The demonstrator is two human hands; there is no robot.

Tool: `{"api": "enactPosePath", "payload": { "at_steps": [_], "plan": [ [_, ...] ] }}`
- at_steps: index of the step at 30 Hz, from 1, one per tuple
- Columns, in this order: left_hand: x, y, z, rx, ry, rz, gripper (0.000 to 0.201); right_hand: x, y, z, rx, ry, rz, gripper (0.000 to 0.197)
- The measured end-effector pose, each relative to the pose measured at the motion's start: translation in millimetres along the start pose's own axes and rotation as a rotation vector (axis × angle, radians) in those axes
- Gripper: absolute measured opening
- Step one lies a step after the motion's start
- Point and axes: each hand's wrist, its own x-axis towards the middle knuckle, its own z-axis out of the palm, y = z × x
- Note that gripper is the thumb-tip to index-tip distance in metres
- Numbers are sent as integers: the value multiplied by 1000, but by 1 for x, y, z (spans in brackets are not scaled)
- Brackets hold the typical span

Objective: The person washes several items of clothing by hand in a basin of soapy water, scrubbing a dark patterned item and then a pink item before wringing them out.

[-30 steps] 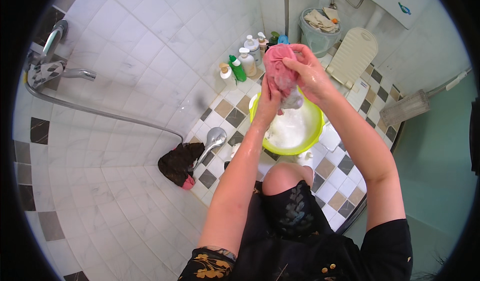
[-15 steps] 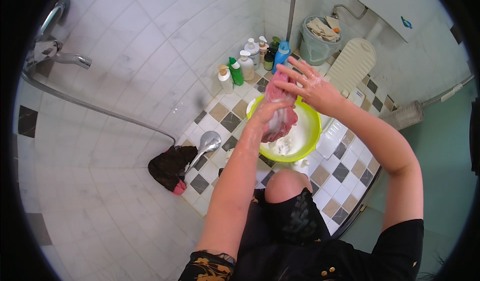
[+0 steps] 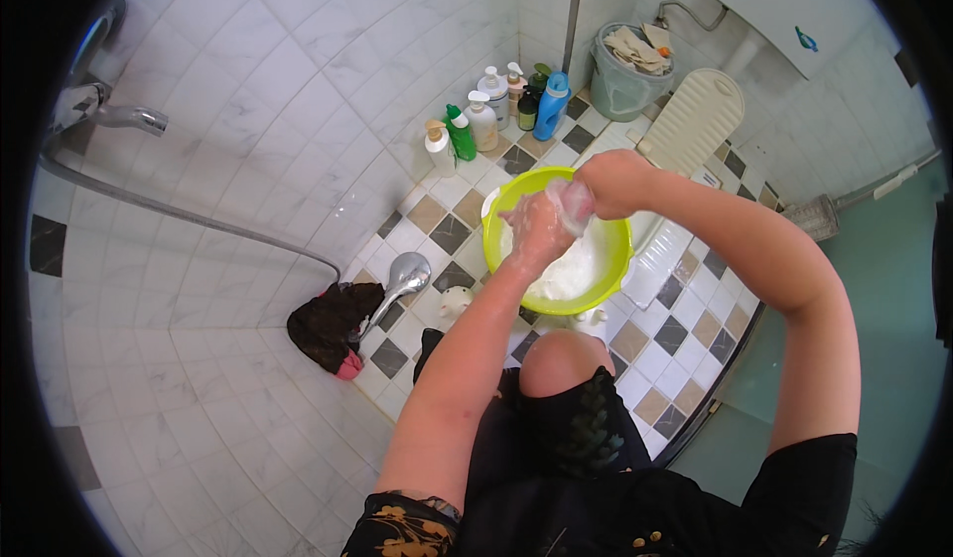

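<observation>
A soapy pink cloth (image 3: 571, 206) is bunched between my two hands above a yellow-green basin (image 3: 499, 249). White suds (image 3: 568, 281) fill the basin's bottom. My left hand (image 3: 539, 231), wet and foamy, is closed around the cloth's near-left end. Beside it, my right hand (image 3: 613, 182) is clenched over the other end, its back turned up. Most of the cloth is hidden inside the fingers, with a foamy bulge showing between the two fists.
Several pump and squeeze bottles (image 3: 482, 123) line the wall. A shower head (image 3: 409, 273) lies on the tiles by a dark cloth heap (image 3: 333, 329). Behind the basin are a bin (image 3: 627, 90) and a cream ridged board (image 3: 698, 118). A tap (image 3: 134, 118) juts from the left wall.
The cloth hung spread over my left hand, with my right hand's fingers outstretched against it. Now both hands are closed on it, bunched lower over the basin.
</observation>
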Motion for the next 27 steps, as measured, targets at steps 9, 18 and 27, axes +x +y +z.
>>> {"api": "enactPosePath", "payload": {
  "at_steps": [9, 18, 27],
  "plan": [
    [12, -25, -20, -892, 1, -284, 38, -13, 9, -4, 614, 290, 15, 79],
    [19, -25, -31, -956, -423, -292, 30, -6, -26, -1, -563, 648, -364, 51],
    [2, 25, -23, -464, -136, -137, 30, -8, -19, -12, -337, 146, -9, 19]
  ]
}}
